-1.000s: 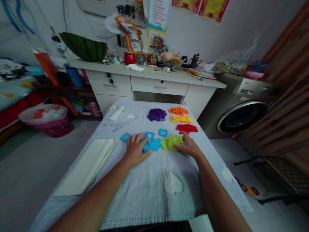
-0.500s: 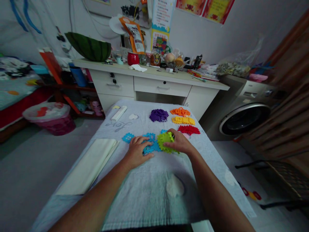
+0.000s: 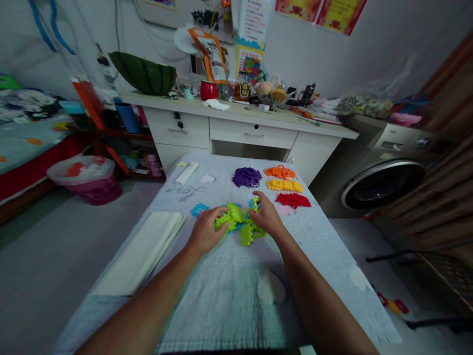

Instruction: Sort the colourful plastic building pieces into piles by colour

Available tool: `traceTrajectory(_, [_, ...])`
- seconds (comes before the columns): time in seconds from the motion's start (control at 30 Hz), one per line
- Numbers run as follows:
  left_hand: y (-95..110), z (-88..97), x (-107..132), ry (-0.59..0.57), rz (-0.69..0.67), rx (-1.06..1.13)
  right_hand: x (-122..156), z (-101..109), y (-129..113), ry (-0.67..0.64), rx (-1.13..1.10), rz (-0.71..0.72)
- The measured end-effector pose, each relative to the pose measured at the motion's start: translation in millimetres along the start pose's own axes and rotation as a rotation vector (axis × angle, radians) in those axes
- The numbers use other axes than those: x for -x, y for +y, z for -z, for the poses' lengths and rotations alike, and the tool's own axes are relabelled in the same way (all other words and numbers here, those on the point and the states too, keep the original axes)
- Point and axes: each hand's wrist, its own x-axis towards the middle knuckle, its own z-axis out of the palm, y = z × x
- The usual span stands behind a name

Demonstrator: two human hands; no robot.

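Two bare hands work among lime-green toothed building tiles [image 3: 233,213] at the middle of a table spread with a pale blue cloth [image 3: 221,301], where the green lies heaped over blue toothed tiles [image 3: 237,227]. The overlap looks like the weak point: a loose stack could slide apart if one hand let go early, and a blue piece could be scooped up with the green because their teeth may catch. A wide sweep by the right hand [image 3: 266,213] might also scatter the red tiles [image 3: 293,199] just beyond it. The fingers of the left hand [image 3: 206,230] are half curled, thumb apart from the forefinger, with green tiles held in the gap. The right hand's forefinger reaches forward and its thumb bends inward, the two parted by little more than a green tile that seems pinched on edge; its remaining fingers are hidden. One blue tile [image 3: 199,209] lies beyond the left knuckles, while purple tiles [image 3: 247,177], orange tiles [image 3: 280,172] and yellow tiles [image 3: 284,186] sit in separate piles farther back
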Motion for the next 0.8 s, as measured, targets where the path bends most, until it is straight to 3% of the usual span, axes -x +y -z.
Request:
traceTrajectory(0.1, [-3.0, 4.3, -1.9, 0.033, 0.065, 0.046, 3.5, -0.3, 8.1, 0.092, 0.108, 0.012])
traceTrajectory(0.23, [-9.5, 6.5, -3.4, 0.084, 0.125, 0.029, 10.5, 2.0, 0.7, 0.169, 0.233, 0.063])
traceTrajectory(0.3, [-12.8, 6.5, -4.0, 0.128, 0.101, -0.043, 12.7, 2.6, -7.2, 0.108, 0.233, 0.129])
traceTrajectory(0.43, [-15.6, 7.6, -4.2, 0.193, 0.034, -0.201, 13.5, 0.1, -21.5, -0.181, 0.159, 0.288])
traceTrajectory(0.5, [-14.3, 8.5, -3.5, 0.158, 0.012, -0.238, 13.2, -0.9, -26.5, -0.285, 0.13, 0.358])
traceTrajectory(0.67, [-7.4, 8.0, -0.4, -0.055, -0.018, -0.334, 14.2, 5.7, -30.3, -0.443, 0.161, 0.421])
traceTrajectory(0.8, [-4.0, 7.1, 1.9, -0.065, 0.013, -0.439, 14.5, 13.8, -23.3, -0.445, 0.254, 0.356])
